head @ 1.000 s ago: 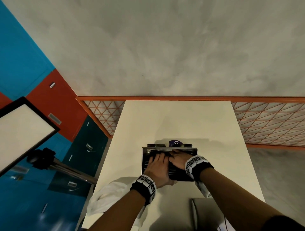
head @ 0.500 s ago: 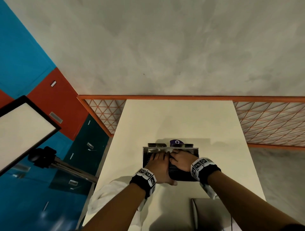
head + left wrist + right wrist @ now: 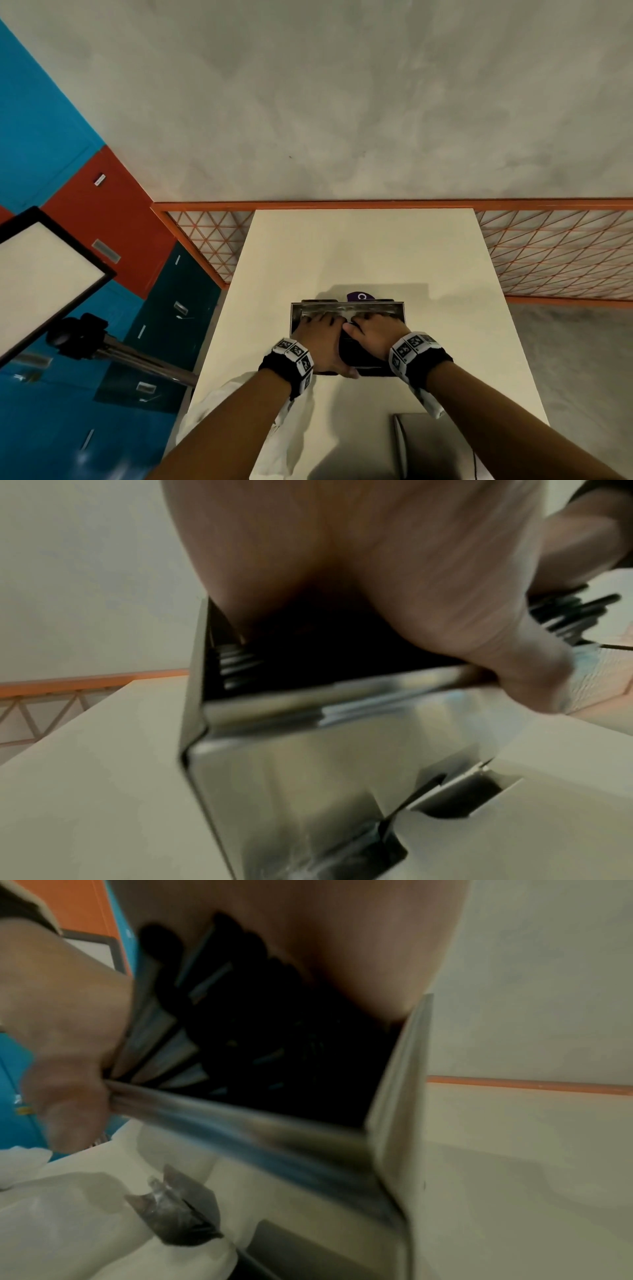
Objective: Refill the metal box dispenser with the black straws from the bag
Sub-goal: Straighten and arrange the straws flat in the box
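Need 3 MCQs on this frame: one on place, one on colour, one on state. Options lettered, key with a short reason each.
1. Where are both hands?
A. inside the open metal box
B. on the white bag
C. on the floor

2. What colour are the straws?
A. white
B. black
C. red

3. What state is the box's top in?
A. lid shut
B. taped over
C. open

Key:
1 A: the left hand and right hand reach over the rim of the metal box on the table.
2 B: the straws under the right palm are black.
3 C: the left wrist view looks over the box's near wall at straws inside.
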